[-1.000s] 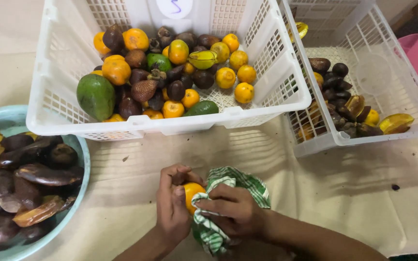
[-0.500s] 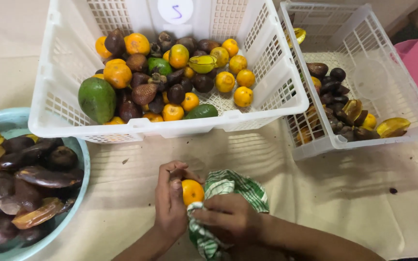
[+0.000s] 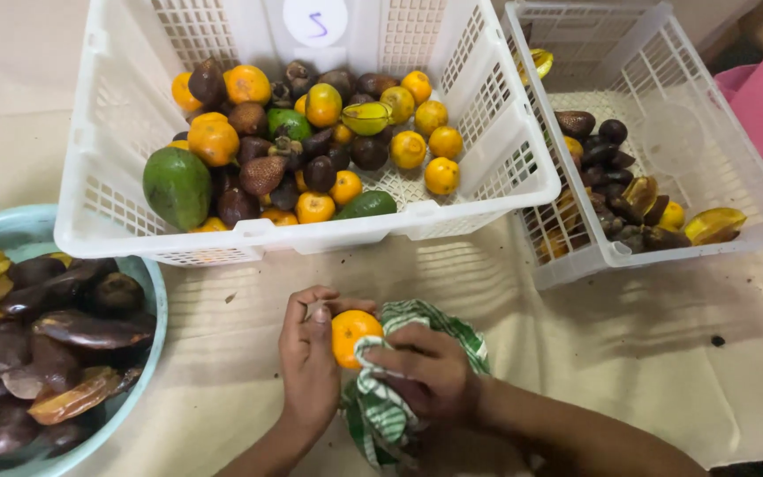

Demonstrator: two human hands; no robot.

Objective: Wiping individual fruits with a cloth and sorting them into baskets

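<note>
A small orange citrus fruit [image 3: 351, 335] is being held by the left hand [image 3: 309, 364], fingers curled and clamped around its left side. A green-and-white checked cloth [image 3: 381, 408] is being pressed against the fruit's right side by the right hand [image 3: 426, 371], fingers bunched together on the fabric. Fruit and both hands are being kept low over the cloth-covered table [image 3: 646, 353], just in front of the large white basket [image 3: 108, 177].

In that basket, mixed fruit is being stored: a green avocado [image 3: 177, 185], more orange citrus, and dark scaly snake fruit [image 3: 262, 174] (a yellow-green star fruit lies near the middle). A second white basket [image 3: 752, 190], to the right, is carrying dark fruit and a yellow star fruit [image 3: 714, 224]. At the left edge, dark peelings and spoiled pieces are being collected in a light blue bowl [image 3: 154, 287].
</note>
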